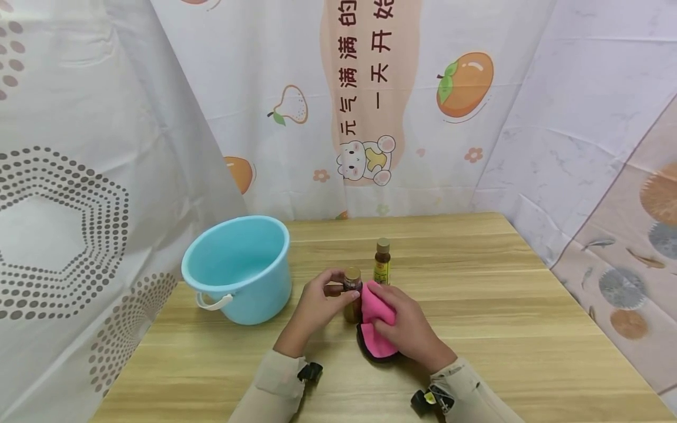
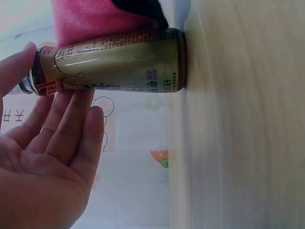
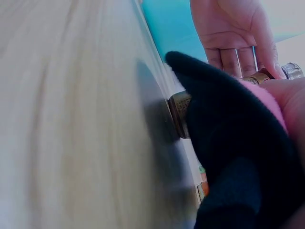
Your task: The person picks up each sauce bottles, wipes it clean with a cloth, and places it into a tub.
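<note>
I take the brown bottle point(image 1: 352, 314) as my landmark; it is roughly upright, and the left wrist view shows me its gold label. I can't tell whether its base touches the bench point(image 1: 502, 329). On the bottle's left side I have the left hand point(image 1: 315, 299), its grip pinching the bottle high up, just below the cap point(image 1: 352, 274), with the thumb on the near side and the palm well clear of the label.

On the bottle's right side I see the right hand point(image 1: 409, 326), its grip closed around a pink cloth point(image 1: 376, 339) that it presses against the bottle's side. From the right wrist camera I get mostly the cloth's dark face, hanging in folds next to the bottle's lower part.

Beyond the bottle and a little to its right, I make out a second bottle point(image 1: 382, 268) with a yellow label, standing and partly hidden by the right hand. Left of the brown bottle, well apart from it, I see a light blue bucket point(image 1: 264, 296), its white handle point(image 1: 214, 302) hanging down in front. Behind them all, I view a fruit-printed curtain point(image 1: 296, 53).
</note>
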The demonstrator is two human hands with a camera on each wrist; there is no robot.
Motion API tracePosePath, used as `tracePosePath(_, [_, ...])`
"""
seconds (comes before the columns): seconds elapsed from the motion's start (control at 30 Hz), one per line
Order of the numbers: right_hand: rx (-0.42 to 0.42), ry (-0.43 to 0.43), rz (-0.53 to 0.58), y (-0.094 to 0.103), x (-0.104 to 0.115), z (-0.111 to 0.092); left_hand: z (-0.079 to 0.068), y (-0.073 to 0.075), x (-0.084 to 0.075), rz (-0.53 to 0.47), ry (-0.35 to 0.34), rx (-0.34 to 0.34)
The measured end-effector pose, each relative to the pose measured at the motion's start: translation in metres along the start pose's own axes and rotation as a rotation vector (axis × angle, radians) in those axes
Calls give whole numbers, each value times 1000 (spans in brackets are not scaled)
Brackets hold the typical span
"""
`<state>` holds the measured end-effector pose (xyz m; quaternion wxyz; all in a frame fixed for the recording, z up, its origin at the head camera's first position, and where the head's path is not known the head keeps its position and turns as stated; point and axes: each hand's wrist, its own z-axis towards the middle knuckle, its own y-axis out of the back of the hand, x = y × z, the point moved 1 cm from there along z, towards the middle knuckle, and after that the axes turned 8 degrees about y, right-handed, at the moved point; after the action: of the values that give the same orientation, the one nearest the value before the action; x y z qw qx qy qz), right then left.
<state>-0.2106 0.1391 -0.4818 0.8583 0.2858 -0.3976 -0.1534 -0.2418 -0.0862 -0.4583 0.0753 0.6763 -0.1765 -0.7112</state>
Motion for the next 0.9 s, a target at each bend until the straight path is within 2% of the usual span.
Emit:
tracePosePath(0.2, [-74,84,31,3,2,2,0,1,1,-7,-3,8])
tracePosePath(0.4, [-114,120,84,4,3,3,1,1,2,-21,-14,28])
tracePosePath(0.6, [-84,90,86,3,0,2,2,1,1,-19,-19,34])
tracePosePath(0.9, [14,12,75,2,-5,0,1,1,-1,-15,-17,34])
